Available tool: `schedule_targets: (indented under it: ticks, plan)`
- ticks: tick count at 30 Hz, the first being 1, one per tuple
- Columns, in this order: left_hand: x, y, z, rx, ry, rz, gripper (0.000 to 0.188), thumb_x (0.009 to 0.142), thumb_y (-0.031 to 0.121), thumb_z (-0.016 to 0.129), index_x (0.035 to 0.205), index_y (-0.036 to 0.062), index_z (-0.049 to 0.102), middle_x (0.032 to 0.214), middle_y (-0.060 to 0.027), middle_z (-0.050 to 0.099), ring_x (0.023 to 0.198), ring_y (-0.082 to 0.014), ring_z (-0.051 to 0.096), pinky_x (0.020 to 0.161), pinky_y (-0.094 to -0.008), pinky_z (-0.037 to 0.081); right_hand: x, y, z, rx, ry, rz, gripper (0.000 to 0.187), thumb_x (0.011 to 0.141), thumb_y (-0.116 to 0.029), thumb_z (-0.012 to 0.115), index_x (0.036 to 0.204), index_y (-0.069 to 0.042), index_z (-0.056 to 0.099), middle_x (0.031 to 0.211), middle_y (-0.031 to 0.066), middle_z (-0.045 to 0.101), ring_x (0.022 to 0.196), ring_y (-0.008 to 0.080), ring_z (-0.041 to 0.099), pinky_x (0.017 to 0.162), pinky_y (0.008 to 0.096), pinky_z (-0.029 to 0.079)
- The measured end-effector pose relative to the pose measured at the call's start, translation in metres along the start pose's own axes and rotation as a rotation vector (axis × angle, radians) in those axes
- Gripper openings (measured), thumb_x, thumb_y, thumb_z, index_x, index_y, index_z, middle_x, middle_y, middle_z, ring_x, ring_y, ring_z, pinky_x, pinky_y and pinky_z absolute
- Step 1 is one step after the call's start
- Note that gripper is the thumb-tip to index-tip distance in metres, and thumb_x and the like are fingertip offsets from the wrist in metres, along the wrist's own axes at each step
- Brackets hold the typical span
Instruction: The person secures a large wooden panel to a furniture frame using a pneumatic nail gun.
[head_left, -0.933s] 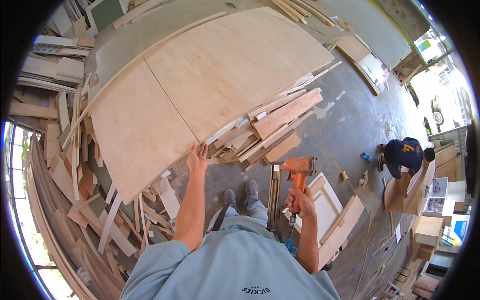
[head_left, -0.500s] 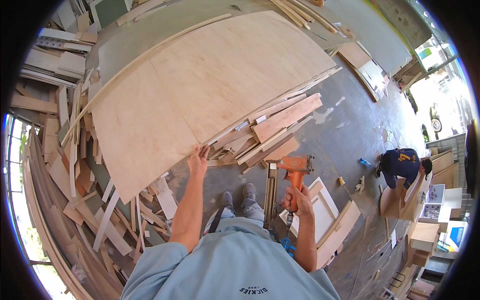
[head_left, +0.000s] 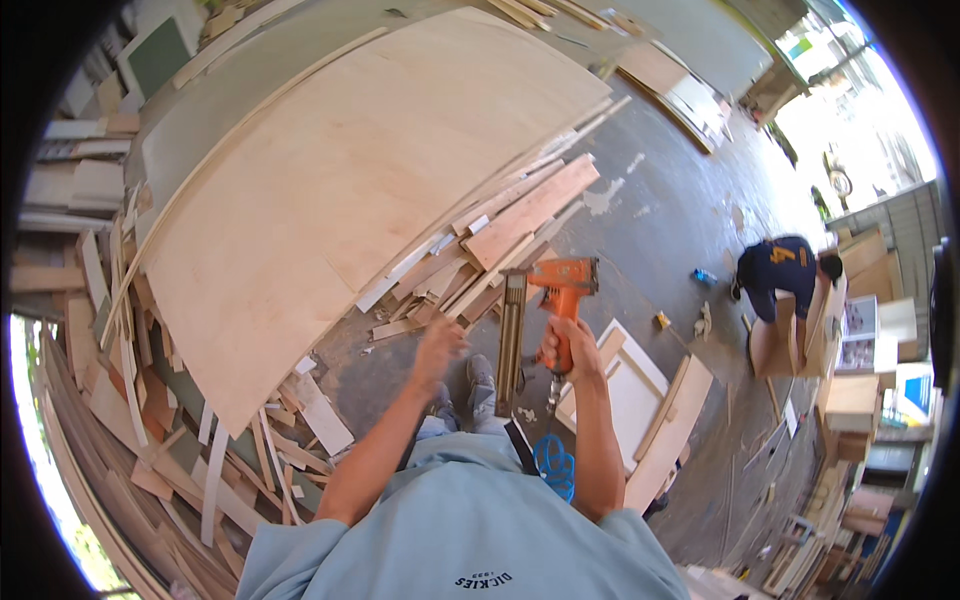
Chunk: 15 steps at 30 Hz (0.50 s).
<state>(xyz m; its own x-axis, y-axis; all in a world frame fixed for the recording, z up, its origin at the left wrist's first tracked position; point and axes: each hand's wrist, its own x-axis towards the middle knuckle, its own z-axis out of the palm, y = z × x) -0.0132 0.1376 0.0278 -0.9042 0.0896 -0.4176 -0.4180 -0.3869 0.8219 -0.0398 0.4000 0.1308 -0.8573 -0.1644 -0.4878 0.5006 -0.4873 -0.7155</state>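
My right hand (head_left: 568, 345) grips the handle of an orange nail gun (head_left: 562, 290) with a long magazine (head_left: 511, 340), held in front of me above the concrete floor. Beside it my left hand (head_left: 437, 345) hangs in the air with loose fingers, holding nothing, just off the lower edge of a large plywood sheet (head_left: 340, 190). That sheet leans over a heap of wood strips and offcuts (head_left: 490, 245). My feet (head_left: 478, 385) stand on the floor below the hands.
Scrap boards (head_left: 130, 390) pile up along the left. A white framed panel (head_left: 640, 400) lies on the floor to my right, with a blue coiled air hose (head_left: 553, 465) near my waist. Another person (head_left: 780, 270) crouches at a wooden box at right.
My left hand has come off the plywood sheet's edge and drawn back toward me. The sheet now lies flatter and farther left. The nail gun has stayed in my right hand.
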Motion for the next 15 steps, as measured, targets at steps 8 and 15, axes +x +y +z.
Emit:
schedule_targets:
  ticks: [8,15]
  plan:
    - [-0.051,0.008,0.076,-0.188,0.005,-0.279,0.042,0.101,0.036,0.046,0.114,-0.0018,0.060,0.086,-0.0130,0.068,0.069,-0.0234,0.067,0.064,-0.0344,0.056,0.017,0.050,-0.029,0.434,0.177,0.007,0.017,0.091,-0.016,0.061,0.101,-0.006,0.051,0.068,0.0025,0.047,0.055,0.0151,0.047,0.052,0.0300,0.044]
    - [-0.023,-0.053,0.052,-0.178,0.437,-0.141,0.048,0.100,0.041,0.042,0.096,-0.0006,0.066,0.084,-0.0099,0.064,0.072,-0.0187,0.057,0.070,-0.0310,0.046,-0.008,0.084,-0.018,0.520,0.182,0.088,0.033,0.090,-0.020,0.058,0.121,-0.010,0.051,0.065,-0.0028,0.044,0.054,0.0115,0.047,0.063,0.0351,0.048]
